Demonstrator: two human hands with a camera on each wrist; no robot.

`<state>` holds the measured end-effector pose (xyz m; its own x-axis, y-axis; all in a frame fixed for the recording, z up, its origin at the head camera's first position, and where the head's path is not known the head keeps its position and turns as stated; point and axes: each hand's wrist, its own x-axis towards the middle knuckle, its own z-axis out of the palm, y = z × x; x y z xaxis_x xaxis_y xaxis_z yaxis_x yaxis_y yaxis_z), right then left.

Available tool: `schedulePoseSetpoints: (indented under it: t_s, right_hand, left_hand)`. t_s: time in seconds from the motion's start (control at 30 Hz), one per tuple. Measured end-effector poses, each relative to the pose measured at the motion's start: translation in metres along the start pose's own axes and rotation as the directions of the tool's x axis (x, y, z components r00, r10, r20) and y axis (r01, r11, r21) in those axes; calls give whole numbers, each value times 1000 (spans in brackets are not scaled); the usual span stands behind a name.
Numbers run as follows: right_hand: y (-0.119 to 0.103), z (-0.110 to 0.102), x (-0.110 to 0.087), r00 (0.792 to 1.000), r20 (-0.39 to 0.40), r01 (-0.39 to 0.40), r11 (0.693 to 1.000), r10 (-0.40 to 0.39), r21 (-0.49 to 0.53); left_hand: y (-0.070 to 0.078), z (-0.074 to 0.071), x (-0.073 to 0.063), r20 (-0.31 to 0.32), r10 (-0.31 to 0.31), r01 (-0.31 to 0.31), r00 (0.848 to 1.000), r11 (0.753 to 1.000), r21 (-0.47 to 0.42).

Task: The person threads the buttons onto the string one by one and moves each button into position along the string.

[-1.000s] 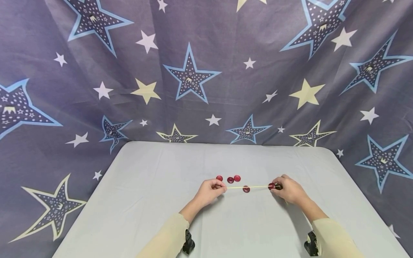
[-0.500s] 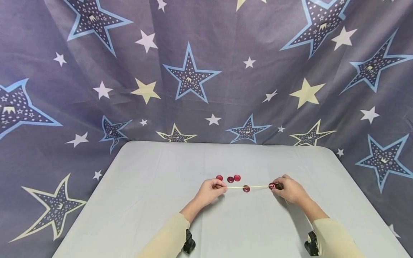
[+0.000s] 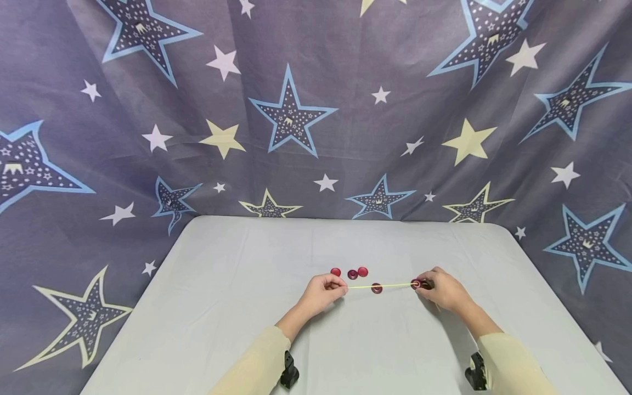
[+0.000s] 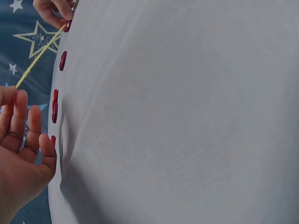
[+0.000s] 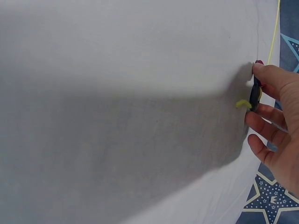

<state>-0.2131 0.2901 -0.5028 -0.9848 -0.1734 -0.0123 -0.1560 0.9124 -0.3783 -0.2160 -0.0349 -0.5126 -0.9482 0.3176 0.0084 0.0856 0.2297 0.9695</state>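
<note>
My left hand (image 3: 321, 292) pinches one end of a yellow string (image 3: 395, 285) between thumb and fingertip. The string runs straight across to my right hand (image 3: 448, 292), which grips a dark red button (image 3: 416, 283) with a dark, nearly black button (image 5: 255, 94) right beside it. The yellow string passes through these buttons, and a short yellow tail (image 5: 243, 103) pokes out behind the dark one in the right wrist view. Below the stretched string, a loose dark red button (image 3: 377, 289) lies on the table between the hands. The other left fingers are spread in the left wrist view.
Beyond the left hand lie more buttons on the white-covered table (image 3: 375, 345): a bright red one (image 3: 336, 271), a dark red one (image 3: 353, 274) and another bright red one (image 3: 363, 271). A star-patterned curtain (image 3: 306, 175) hangs behind the table's far edge.
</note>
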Motion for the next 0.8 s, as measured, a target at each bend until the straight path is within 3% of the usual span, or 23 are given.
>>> schedulePoseSetpoints:
  t_s: [0.27,0.8]
  right_hand:
    - [2,-1,1,999,-23,44,999,-45,-4]
    - [-10,-9,6,998,-46,55,998,-54,36]
  left_hand:
    - [2,1,0,4,3,-3,1000,1000,-11]
    - [0,3,3,-12,12,-12,1000,1000,14]
